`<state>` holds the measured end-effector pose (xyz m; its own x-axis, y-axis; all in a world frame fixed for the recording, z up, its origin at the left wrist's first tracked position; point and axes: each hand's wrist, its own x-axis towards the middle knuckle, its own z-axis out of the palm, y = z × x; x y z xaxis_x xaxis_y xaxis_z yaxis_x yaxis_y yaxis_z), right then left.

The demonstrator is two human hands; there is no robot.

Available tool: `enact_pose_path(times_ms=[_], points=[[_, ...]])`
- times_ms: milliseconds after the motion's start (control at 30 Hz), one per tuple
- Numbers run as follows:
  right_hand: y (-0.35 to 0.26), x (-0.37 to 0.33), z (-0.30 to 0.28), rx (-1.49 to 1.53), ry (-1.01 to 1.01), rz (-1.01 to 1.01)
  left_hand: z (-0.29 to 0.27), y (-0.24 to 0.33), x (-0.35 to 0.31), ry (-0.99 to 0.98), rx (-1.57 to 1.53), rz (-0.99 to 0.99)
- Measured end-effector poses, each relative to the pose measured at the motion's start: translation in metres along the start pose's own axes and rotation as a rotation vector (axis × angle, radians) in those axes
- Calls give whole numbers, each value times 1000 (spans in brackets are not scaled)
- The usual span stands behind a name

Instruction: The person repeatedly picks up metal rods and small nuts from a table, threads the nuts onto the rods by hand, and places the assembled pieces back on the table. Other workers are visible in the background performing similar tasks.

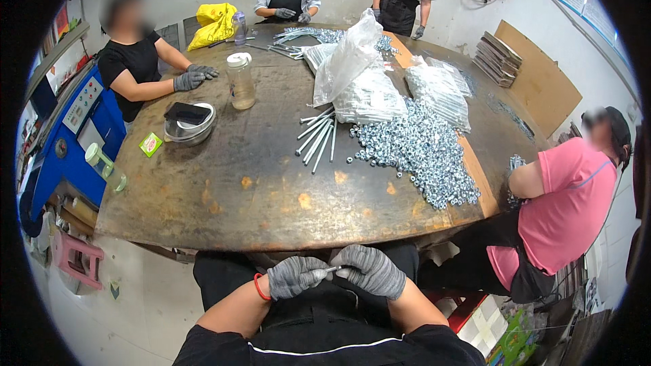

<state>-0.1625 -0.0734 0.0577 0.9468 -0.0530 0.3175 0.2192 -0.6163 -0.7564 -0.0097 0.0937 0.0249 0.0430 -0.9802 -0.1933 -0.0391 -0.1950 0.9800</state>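
Note:
In front of my lap, below the table's near edge, my left hand [296, 276] and my right hand [371, 271] meet fingertip to fingertip, both in grey knit gloves. Between them shows a short, thin silver metal piece [333, 269], pinched from both sides. The gloves cover its ends, so I cannot tell its full length. Beyond my hands, a big heap of silver nuts [424, 152] spreads over the tabletop. Several long metal rods [317, 137] lie fanned out to its left. Clear plastic bags of rods [369, 98] are piled just behind.
The worn dark table [271, 220] has a bowl with a black phone [188, 113], a water bottle [241, 81] and a green packet [150, 144]. People sit or stand around it; one in pink [569, 196] sits close on my right. A pink stool [76, 257] stands at left.

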Motion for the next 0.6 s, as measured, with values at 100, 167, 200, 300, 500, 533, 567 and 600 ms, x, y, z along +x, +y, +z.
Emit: enact_pose_path(times_ms=[100, 167, 200, 300, 500, 533, 567, 600], points=[[6, -5, 6, -168, 35, 69, 9, -14, 6, 162, 256, 190], [4, -6, 10, -277, 62, 113, 13, -11, 6, 192, 412, 206], [3, -4, 12, -345, 86, 189, 15, -5, 8, 238, 479, 249], [9, -5, 33, -244, 295, 280, 33, -7, 10, 362, 441, 217], [18, 10, 72, 870, 416, 239, 31, 2, 14, 468, 1072, 181], [-8, 16, 62, 795, 286, 161, 10, -44, 23, 769, 676, 359], [-30, 17, 48, 714, 184, 86, 0, -34, 21, 731, 90, 259], [-35, 16, 40, 355, 89, -80, -11, -20, 17, 797, -514, 203]])
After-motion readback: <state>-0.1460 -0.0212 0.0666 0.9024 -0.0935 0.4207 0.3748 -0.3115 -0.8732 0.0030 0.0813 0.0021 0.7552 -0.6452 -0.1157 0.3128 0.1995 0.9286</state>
